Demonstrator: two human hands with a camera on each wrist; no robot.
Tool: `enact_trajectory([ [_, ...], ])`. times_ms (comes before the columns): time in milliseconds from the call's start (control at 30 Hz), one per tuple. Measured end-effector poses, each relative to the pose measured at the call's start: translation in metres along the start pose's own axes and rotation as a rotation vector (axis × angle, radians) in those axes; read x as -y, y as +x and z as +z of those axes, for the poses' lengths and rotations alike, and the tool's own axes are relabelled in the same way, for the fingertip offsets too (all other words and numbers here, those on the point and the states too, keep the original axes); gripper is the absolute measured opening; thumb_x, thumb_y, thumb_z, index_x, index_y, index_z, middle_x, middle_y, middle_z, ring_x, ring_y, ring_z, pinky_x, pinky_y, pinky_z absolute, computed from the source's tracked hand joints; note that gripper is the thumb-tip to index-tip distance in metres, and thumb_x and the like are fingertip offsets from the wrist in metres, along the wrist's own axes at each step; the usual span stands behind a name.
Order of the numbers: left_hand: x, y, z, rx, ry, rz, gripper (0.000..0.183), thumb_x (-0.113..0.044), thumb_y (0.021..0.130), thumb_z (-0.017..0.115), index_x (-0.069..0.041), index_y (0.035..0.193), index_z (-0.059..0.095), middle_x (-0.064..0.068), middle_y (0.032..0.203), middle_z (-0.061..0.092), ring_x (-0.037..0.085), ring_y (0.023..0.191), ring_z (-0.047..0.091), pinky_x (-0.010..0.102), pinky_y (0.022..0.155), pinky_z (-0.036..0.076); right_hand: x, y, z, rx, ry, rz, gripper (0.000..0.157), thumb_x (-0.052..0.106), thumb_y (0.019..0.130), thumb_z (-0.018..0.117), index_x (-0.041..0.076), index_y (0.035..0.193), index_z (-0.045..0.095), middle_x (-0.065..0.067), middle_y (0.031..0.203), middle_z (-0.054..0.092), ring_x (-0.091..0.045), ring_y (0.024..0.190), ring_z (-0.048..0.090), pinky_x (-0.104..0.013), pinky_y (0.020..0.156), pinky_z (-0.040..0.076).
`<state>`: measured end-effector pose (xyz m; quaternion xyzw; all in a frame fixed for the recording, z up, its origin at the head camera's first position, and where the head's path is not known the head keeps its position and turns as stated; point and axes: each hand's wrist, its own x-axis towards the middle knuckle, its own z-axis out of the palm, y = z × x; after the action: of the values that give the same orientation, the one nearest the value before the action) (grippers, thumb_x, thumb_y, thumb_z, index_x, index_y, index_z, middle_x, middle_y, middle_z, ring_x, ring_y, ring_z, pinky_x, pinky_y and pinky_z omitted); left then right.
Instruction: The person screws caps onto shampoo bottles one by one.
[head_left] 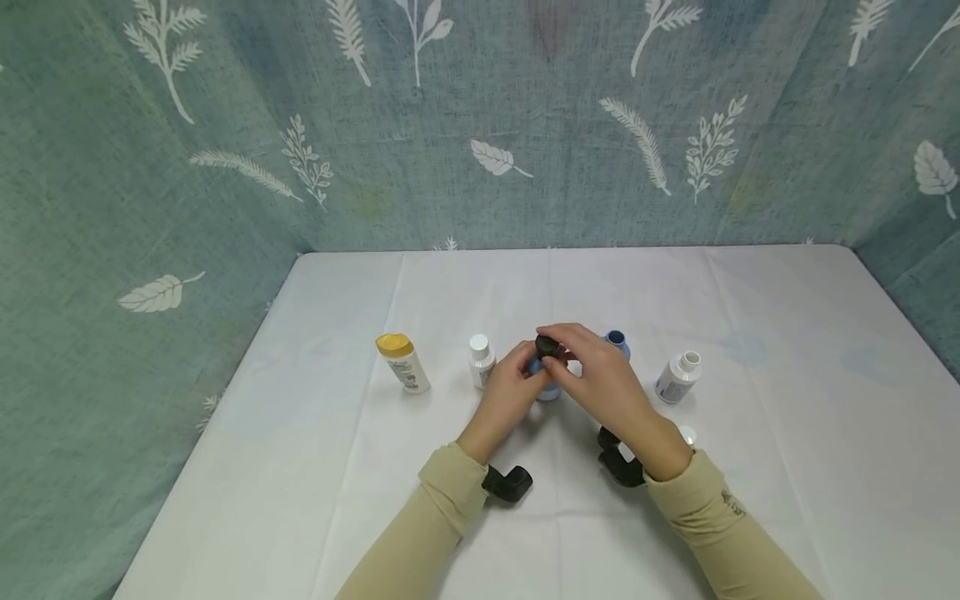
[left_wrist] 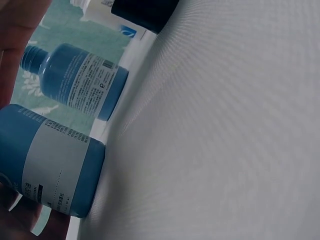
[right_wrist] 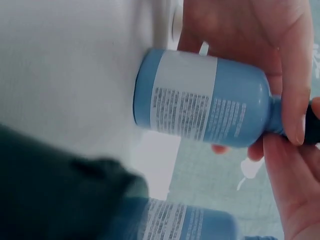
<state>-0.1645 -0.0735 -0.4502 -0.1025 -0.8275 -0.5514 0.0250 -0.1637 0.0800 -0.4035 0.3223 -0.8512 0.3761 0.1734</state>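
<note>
In front of me my left hand (head_left: 510, 387) holds a blue bottle (head_left: 550, 392) with a white printed label; its fingers lie around the neck and far side. The bottle stands upright, its base right at the white tabletop in the right wrist view. My right hand (head_left: 606, 382) pinches a black cap (head_left: 547, 346) at the bottle's mouth between thumb and fingers. Just behind the right hand is a second blue bottle (head_left: 617, 339), uncapped, its threaded neck (left_wrist: 33, 59) bare in the left wrist view.
Left of the hands stand a small white bottle (head_left: 481, 367) with a white cap and a white bottle (head_left: 407, 369) with a yellow top. An uncapped white bottle (head_left: 677, 380) stands on the right. A white round piece (head_left: 687, 434) lies partly behind the right wrist.
</note>
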Motion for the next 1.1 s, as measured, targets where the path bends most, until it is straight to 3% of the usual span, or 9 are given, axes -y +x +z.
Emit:
enact_trajectory([
  [267, -0.0008, -0.0015, -0.0024, -0.007, -0.012, -0.014, 0.025, -0.031, 0.082, 0.060, -0.028, 0.107, 0.061, -0.015, 0.104, 0.057, 0.004, 0.100, 0.051, 0.029, 0.085, 0.042, -0.0012, 0.0002, -0.0036, 0.037, 0.075, -0.029, 0.039, 0.003, 0.084, 0.056, 0.009, 0.123, 0.054, -0.002, 0.121, 0.055, -0.013, 0.101, 0.056, -0.025, 0.076, 0.047],
  [533, -0.0001, -0.0020, -0.0024, -0.001, -0.034, 0.012, 0.026, -0.039, 0.082, 0.061, -0.027, 0.105, 0.062, -0.015, 0.103, 0.057, 0.003, 0.101, 0.051, 0.028, 0.086, 0.042, -0.0033, -0.0006, -0.0017, 0.034, 0.146, 0.049, 0.041, 0.016, 0.082, 0.064, 0.013, 0.122, 0.054, 0.001, 0.115, 0.055, -0.011, 0.101, 0.054, -0.023, 0.074, 0.048],
  [667, -0.0056, -0.0030, -0.0035, -0.004, -0.040, 0.031, 0.025, -0.034, 0.083, 0.061, -0.022, 0.105, 0.062, -0.012, 0.104, 0.058, 0.004, 0.101, 0.052, 0.027, 0.087, 0.041, -0.0029, -0.0009, 0.0013, -0.005, 0.139, 0.063, 0.042, 0.019, 0.080, 0.066, 0.014, 0.120, 0.055, 0.003, 0.112, 0.054, -0.010, 0.099, 0.053, -0.023, 0.073, 0.049],
  [800, 0.0004, -0.0004, -0.0022, -0.007, -0.043, 0.035, 0.023, -0.030, 0.082, 0.062, -0.021, 0.104, 0.063, -0.012, 0.103, 0.058, 0.004, 0.100, 0.052, 0.027, 0.086, 0.041, -0.0025, -0.0006, 0.0042, -0.021, 0.114, 0.076, 0.042, 0.021, 0.078, 0.069, 0.014, 0.118, 0.057, 0.003, 0.110, 0.053, -0.010, 0.095, 0.054, -0.024, 0.071, 0.048],
  [967, 0.0011, 0.0007, -0.0020, -0.013, -0.024, 0.039, 0.022, -0.028, 0.083, 0.062, -0.019, 0.103, 0.063, -0.009, 0.102, 0.059, 0.005, 0.098, 0.052, 0.028, 0.084, 0.042, -0.0019, -0.0005, 0.0029, -0.004, 0.079, 0.074, 0.048, 0.026, 0.080, 0.067, 0.015, 0.124, 0.052, 0.003, 0.114, 0.052, -0.011, 0.097, 0.052, -0.029, 0.070, 0.047],
  [1100, 0.0014, 0.0003, -0.0021, -0.009, -0.029, 0.027, 0.025, -0.034, 0.083, 0.062, -0.022, 0.105, 0.063, -0.011, 0.104, 0.058, 0.005, 0.098, 0.052, 0.029, 0.084, 0.042, -0.0042, -0.0004, 0.0005, 0.043, 0.160, 0.056, 0.049, 0.019, 0.086, 0.060, 0.016, 0.131, 0.044, 0.003, 0.120, 0.052, -0.011, 0.105, 0.050, -0.028, 0.074, 0.047],
])
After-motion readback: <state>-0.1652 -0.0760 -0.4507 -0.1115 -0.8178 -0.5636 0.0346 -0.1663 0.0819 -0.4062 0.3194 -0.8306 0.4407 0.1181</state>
